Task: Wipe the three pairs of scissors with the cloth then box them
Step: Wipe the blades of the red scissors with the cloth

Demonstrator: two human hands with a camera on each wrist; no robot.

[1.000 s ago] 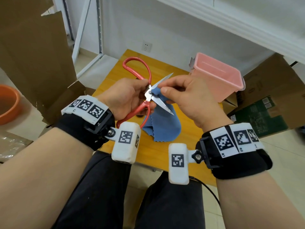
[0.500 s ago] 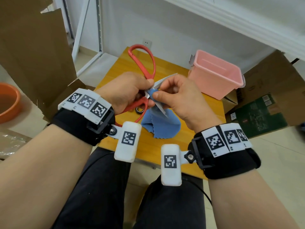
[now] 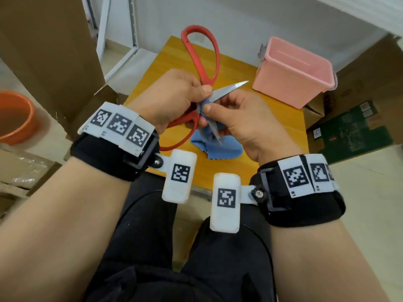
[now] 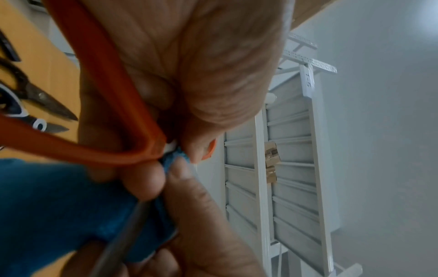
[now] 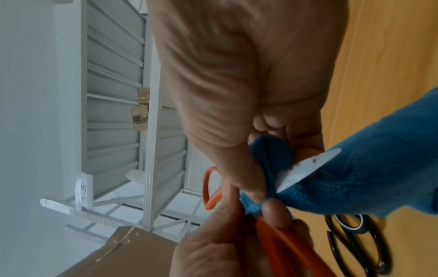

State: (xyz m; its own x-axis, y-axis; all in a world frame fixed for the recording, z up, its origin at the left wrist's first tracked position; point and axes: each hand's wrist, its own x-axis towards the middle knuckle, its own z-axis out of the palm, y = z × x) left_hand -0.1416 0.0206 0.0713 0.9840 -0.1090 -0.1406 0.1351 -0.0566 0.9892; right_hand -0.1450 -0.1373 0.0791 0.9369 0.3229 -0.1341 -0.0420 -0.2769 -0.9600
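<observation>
Above the wooden table, the left hand grips the red-handled scissors near the pivot, blades spread. The right hand pinches the blue cloth against one blade. The pink plastic box stands just beside them; black-handled scissors lie on the table.
</observation>
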